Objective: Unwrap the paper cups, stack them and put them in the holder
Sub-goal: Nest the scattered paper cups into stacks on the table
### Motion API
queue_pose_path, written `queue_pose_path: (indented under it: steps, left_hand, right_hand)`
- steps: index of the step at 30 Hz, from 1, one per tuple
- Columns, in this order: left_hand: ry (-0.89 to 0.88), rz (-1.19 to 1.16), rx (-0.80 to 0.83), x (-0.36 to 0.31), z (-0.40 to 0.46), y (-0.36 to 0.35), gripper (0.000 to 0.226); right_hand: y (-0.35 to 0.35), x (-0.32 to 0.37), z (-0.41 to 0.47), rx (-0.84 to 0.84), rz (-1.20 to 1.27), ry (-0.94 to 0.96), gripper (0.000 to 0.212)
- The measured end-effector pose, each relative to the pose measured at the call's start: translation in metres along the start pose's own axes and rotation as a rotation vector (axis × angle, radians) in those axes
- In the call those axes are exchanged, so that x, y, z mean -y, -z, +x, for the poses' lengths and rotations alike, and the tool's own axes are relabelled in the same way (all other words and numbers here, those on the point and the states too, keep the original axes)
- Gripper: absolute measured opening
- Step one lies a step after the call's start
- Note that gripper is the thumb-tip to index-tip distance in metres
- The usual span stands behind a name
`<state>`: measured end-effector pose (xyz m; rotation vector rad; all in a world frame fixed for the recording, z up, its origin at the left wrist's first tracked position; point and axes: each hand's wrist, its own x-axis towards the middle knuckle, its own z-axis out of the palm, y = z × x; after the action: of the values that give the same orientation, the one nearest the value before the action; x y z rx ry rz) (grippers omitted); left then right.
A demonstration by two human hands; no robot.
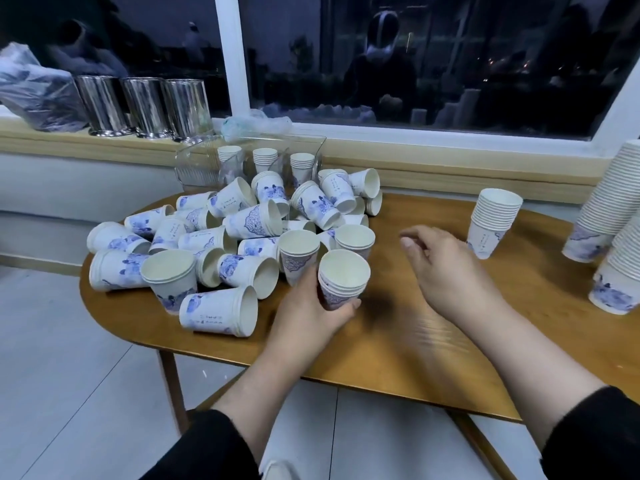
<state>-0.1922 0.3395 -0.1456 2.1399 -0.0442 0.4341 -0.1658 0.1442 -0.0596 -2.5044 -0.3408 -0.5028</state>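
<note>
Here, a wooden bench [398, 341] under a dark window, carrying nearly everything. On its left half, a big loose pile of paper cups [221, 237], most lying on their sides in short nested groups, probably tipped out of the wrapping and waiting to be joined. At the right edge, tall finished stacks [609, 202] and one shorter stack [493, 226], standing upright, kept well apart from the pile, likely so as not to mix. Behind the pile, a clear holder [249, 164] with three short stacks already inside. Nearer, left hand [311, 306] wrapped around a small stack [341, 282], held upright at the bottom so the mouth stays free for more cups. Right hand [440, 258] above the bench, fingers loosely bent, holding nothing, blurred.
</note>
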Motion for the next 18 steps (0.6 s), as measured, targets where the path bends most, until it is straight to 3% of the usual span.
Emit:
queue_pose_path:
  steps: [6, 10, 12, 18]
  left_hand:
    - [0.057, -0.07, -0.013, 0.007, 0.014, -0.005, 0.076]
    - [0.057, -0.075, 0.029, 0.01, 0.016, -0.005, 0.08]
    - [0.062, -0.085, 0.038, 0.012, 0.016, -0.003, 0.079]
    - [0.059, -0.106, 0.041, 0.015, 0.019, 0.0, 0.073]
  right_hand:
    - [-0.046, -0.02, 0.05, 0.242, -0.014, 0.192, 0.038]
    - [-0.068, -0.027, 0.059, 0.261, -0.012, 0.269, 0.018]
    - [-0.075, -0.028, 0.057, 0.203, -0.003, 0.283, 0.007]
    - [-0.029, -0.012, 0.049, -0.164, 0.195, 0.208, 0.004]
